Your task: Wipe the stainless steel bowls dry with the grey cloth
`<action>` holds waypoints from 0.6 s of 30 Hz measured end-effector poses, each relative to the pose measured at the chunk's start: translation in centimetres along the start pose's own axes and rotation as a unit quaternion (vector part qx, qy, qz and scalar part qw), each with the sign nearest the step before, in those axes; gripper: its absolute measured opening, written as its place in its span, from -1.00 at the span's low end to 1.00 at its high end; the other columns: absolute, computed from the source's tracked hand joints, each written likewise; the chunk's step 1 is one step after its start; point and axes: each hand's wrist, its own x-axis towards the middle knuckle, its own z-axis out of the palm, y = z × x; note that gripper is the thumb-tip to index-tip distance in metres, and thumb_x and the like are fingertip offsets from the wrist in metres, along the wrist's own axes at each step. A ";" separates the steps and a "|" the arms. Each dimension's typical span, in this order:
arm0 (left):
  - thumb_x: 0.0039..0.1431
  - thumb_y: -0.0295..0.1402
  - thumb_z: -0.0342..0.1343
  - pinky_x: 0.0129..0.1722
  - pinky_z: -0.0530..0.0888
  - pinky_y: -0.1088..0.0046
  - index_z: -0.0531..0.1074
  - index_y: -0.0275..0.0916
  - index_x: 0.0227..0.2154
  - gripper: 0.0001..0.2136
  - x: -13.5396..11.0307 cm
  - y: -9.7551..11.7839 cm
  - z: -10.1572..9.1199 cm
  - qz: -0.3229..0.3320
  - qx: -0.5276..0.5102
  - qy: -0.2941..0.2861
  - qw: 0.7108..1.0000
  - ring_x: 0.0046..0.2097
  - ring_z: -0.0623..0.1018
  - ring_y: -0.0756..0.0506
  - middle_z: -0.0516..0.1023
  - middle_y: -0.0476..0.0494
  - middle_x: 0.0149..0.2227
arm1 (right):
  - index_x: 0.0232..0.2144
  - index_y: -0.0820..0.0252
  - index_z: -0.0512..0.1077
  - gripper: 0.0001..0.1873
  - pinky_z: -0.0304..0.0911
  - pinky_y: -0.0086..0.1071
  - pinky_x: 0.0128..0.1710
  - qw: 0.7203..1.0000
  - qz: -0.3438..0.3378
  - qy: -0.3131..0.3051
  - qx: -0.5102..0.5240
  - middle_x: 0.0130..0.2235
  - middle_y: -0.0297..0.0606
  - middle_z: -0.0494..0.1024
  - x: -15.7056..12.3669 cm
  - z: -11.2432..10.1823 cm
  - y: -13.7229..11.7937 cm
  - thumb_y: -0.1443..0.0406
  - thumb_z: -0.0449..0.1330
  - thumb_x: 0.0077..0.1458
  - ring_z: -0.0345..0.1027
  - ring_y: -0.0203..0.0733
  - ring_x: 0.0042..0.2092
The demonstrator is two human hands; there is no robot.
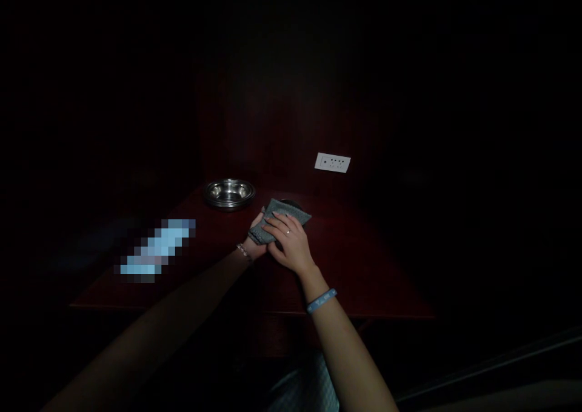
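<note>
A grey cloth (275,213) with a dark patterned edge is pressed under my right hand (291,245), whose fingers are bent over its top. My left hand (255,242) is at the cloth's left side and underneath, its fingers mostly hidden. Behind the cloth shows the curved rim of a dark round dish (291,203); most of it is covered, and my left hand seems to hold it. Left of my hands, shiny round metal dishes (230,205) sit stacked on the dark red table (354,272).
A blurred-out bright rectangle (157,251) lies at the table's left side. On the wall behind is a white power socket panel (332,162). The table's front edge (227,310) runs below my forearms. The surroundings are very dark.
</note>
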 end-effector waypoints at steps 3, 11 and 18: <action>0.40 -0.26 -0.12 -0.19 0.56 0.39 0.52 -0.36 -0.08 -0.64 0.3 0.9 0.7 -0.014 -0.030 0.066 0.997 -0.41 0.60 -0.09 0.62 -0.16 -0.41 | 0.04 0.10 0.49 -0.62 0.12 -0.04 0.33 1.000 -0.020 -0.006 0.019 0.09 -0.18 0.59 -0.1 0.1 -0.1 0.30 0.12 0.18 0.31 -0.05 0.25; 0.42 -0.32 -0.11 -0.38 0.50 0.50 0.47 -0.26 -0.44 -0.65 -0.4 1.8 2.0 0.058 -0.066 0.120 0.989 -0.53 0.54 -0.02 0.54 -0.01 -0.58 | 0.01 0.12 0.49 -0.64 0.24 -0.12 0.24 0.998 -0.024 0.031 0.045 -0.05 -0.18 0.65 -0.3 -0.2 0.0 0.30 0.13 0.16 0.45 -0.10 0.12; 0.41 -0.36 -0.09 -0.23 0.52 0.46 0.50 -0.26 -0.38 -0.69 -0.1 1.9 1.4 0.072 -0.077 0.074 0.992 -0.44 0.59 -0.02 0.61 -0.03 -0.49 | -0.16 0.16 0.52 -0.73 0.42 -0.19 -0.01 0.984 0.070 0.164 0.013 -0.17 -0.13 0.65 -0.8 -0.1 0.6 0.25 0.06 0.19 0.51 -0.07 -0.06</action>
